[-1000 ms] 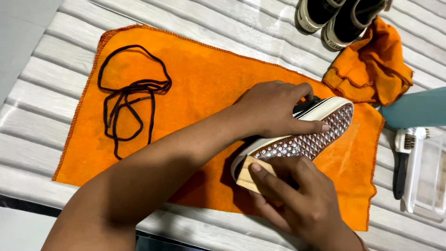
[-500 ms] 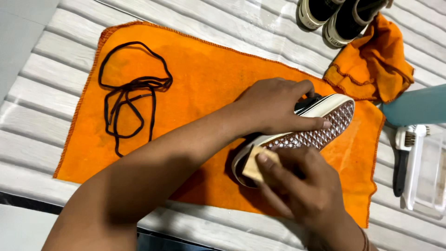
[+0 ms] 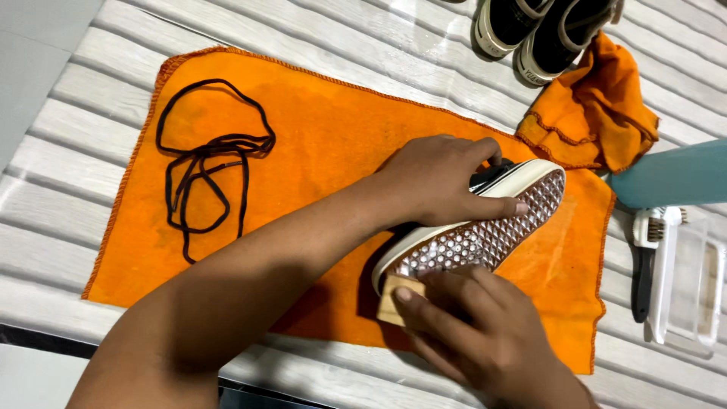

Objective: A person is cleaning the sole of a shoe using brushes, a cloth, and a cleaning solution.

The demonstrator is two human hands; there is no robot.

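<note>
My right hand [image 3: 485,333] grips a wooden brush [image 3: 397,297], bristles hidden against the sole | my left hand [image 3: 443,182] clasps the upturned shoe [image 3: 485,231] on the orange towel [image 3: 326,144] | black lace [image 3: 208,163] beside | beyond: crumpled cloth [image 3: 594,113], two shoes [image 3: 541,26] cut off on the surface [image 3: 68,197].

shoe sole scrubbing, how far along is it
Done: the black laces are out, lying on the orange towel. In hand: the left hand tilts the black white-soled sneaker sole-up while the right hand presses a wooden-backed brush at its heel end. Left: the pair of black sneakers above looks untouched.
</note>
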